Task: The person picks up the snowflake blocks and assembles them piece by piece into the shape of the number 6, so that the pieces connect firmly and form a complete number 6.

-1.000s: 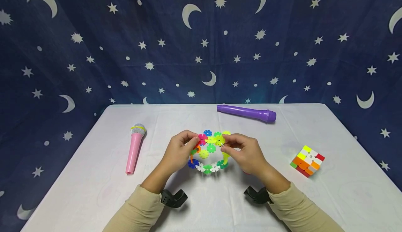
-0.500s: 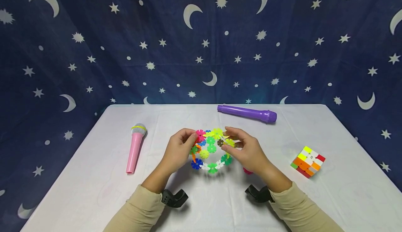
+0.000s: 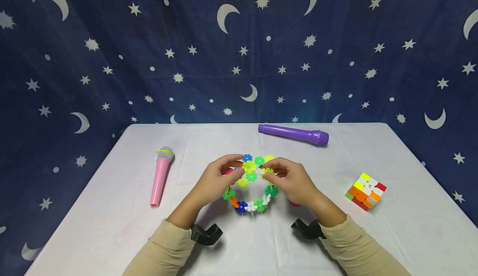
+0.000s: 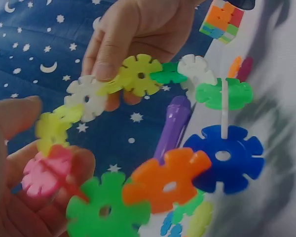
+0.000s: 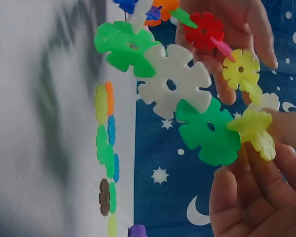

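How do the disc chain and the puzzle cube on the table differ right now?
The disc chain is pinched by the right hand, while the puzzle cube sits untouched on the table.
The disc chain curves around an open middle; the puzzle cube is a compact block.
The disc chain has round, notched pieces, the puzzle cube squarish ones.
Both are multicoloured, including yellow, green, orange and white.

The chain of discs [image 3: 251, 206] is between my left hand [image 3: 216, 177] and right hand [image 3: 293, 180]; on the tabletop [image 3: 119, 193], one microphone [image 3: 160, 176] lies left, a cube [image 3: 366, 191] right, another microphone [image 3: 293, 135] behind, before the curtain [image 3: 239, 52].
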{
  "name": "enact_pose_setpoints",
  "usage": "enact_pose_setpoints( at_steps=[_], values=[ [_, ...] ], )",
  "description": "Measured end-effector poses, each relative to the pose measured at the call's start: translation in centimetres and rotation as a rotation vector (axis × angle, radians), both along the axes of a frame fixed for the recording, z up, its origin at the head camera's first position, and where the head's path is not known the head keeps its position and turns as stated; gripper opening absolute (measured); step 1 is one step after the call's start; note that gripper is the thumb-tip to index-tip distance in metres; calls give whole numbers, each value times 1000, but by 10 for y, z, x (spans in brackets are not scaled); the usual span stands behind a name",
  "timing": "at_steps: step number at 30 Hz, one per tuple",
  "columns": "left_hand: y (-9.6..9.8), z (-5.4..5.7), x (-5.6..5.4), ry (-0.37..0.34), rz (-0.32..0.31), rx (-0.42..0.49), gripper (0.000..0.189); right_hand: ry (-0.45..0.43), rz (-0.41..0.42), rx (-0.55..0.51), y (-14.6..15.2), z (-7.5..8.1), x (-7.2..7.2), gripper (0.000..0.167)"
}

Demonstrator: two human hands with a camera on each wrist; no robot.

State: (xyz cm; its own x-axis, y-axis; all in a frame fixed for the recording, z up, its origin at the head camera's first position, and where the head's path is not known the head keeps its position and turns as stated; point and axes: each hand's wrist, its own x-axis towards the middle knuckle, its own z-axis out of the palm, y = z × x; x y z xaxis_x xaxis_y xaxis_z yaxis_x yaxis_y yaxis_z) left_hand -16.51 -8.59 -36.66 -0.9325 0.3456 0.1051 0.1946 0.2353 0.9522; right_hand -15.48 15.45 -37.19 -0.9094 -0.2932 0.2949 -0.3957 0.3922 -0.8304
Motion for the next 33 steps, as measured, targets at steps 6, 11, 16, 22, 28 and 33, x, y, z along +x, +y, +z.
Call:
enact_pose_setpoints(
  at_steps=[6,11,16,22,28,33],
  values=[
    [1,-1,-1,52,-10,-96,25,-5,48,-7,6,3,-4,22],
    [-4,1,-4,53,-6,-87,15,-85,30,126,32,7,-15,29],
    [-6,3,-2,48,-42,-100,14,-209,103,346,56,7,-25,36],
    [-7,4,-1,58,-79,-109,13,-358,145,536,72,8,-28,42],
    [-8,5,0,77,-106,-114,14,-402,162,593,77,3,-26,46],
    [-8,5,0,79,-120,-120,15,-346,139,672,77,0,-27,43]
  ],
)
